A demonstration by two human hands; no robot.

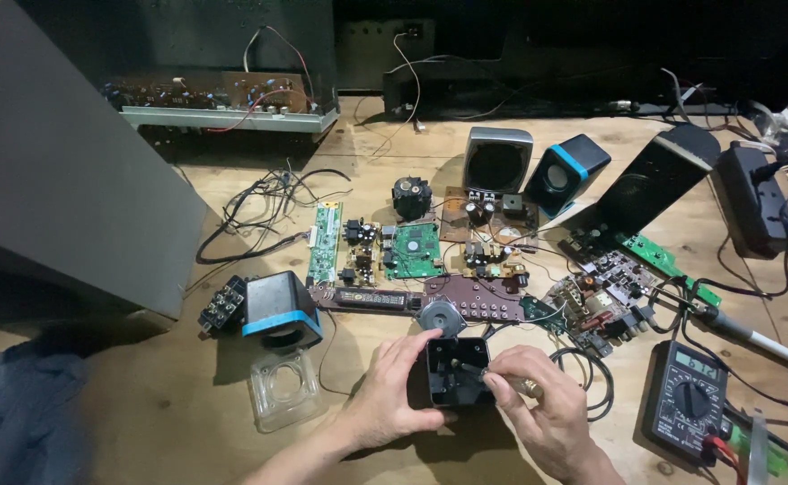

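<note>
My left hand (387,388) grips the left side of a small black boxy part (456,370) that stands on the wooden table (178,395). My right hand (538,404) holds the part from the right, its fingertips pinching a small dark piece at the part's front face. Just behind the part lie a round grey disc (440,316) and a long brown circuit board (479,298).
A small black speaker with a blue band (279,310) and a clear plastic square piece (286,388) lie to the left. Several circuit boards (412,250) and speakers (496,160) fill the middle. A multimeter (684,401) and a soldering iron (744,334) sit at right. A grey panel (61,171) stands left.
</note>
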